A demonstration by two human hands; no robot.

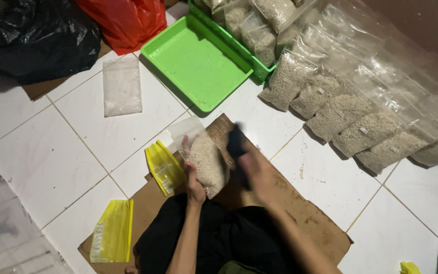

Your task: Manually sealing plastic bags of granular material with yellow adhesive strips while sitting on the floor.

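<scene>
The left hand (194,178) grips a clear grain-filled bag (208,163) over the cardboard (305,213); the blurred right hand (257,171) seems closed on a dark object (237,142). Best held steady and upright. Beyond lie the green tray (196,63) and filled bags (361,127).

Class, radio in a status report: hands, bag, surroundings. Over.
Left hand grips clear bag of pale grain. Right hand blurred, holding dark object. Yellow packet beside bag.
</scene>
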